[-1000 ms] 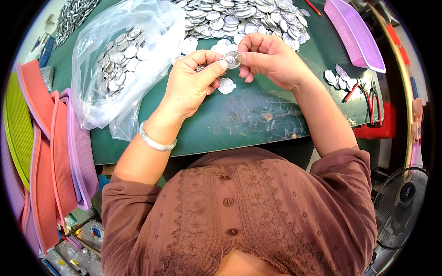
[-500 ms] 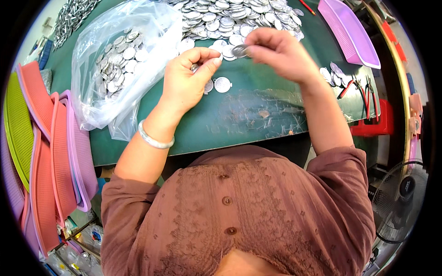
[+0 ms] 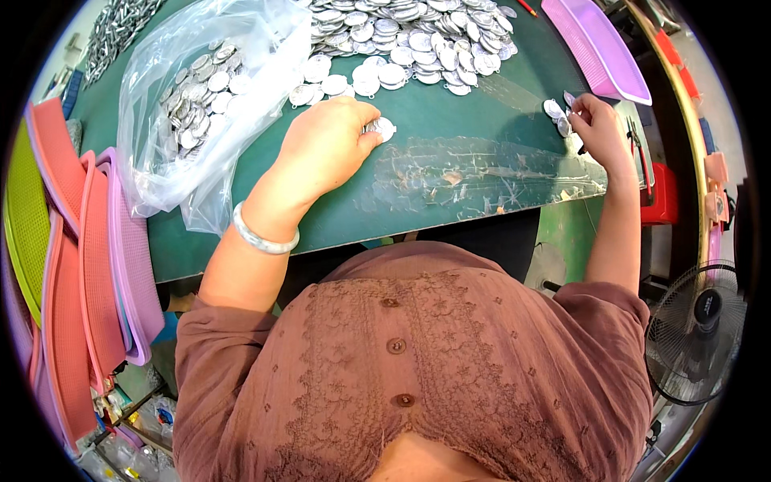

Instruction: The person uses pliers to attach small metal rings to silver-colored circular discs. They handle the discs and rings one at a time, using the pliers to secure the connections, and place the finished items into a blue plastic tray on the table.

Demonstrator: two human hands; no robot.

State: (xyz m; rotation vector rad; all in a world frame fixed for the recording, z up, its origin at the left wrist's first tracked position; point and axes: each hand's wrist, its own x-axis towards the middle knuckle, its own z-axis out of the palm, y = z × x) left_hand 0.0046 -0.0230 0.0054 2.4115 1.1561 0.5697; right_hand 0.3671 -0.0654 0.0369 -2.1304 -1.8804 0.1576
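Note:
Flat round silver medals with small loops lie about the green table. My left hand (image 3: 328, 145) is down on the table, thumb and fingers closed on a silver medal (image 3: 385, 128); its palm side is hidden. Far to the right, my right hand (image 3: 604, 135) hovers with curled fingers at a small group of silver medals (image 3: 554, 110) near the table's right edge. What its fingertips hold, if anything, is too small to make out. Beyond my left hand spreads a large heap of the same medals (image 3: 418, 40).
A clear plastic bag (image 3: 269, 56) with more medals stands at left. Colored plastic baskets (image 3: 104, 265) are stacked beside the table; a purple basket (image 3: 598, 60) lies at the far right. Partly hidden pliers (image 3: 640, 153), a red stool (image 3: 660, 193) and a fan (image 3: 697, 329) are at right.
My right hand has swung from the middle, where it held a medal, to the small group at right. My left hand has lowered onto the medal on the table.

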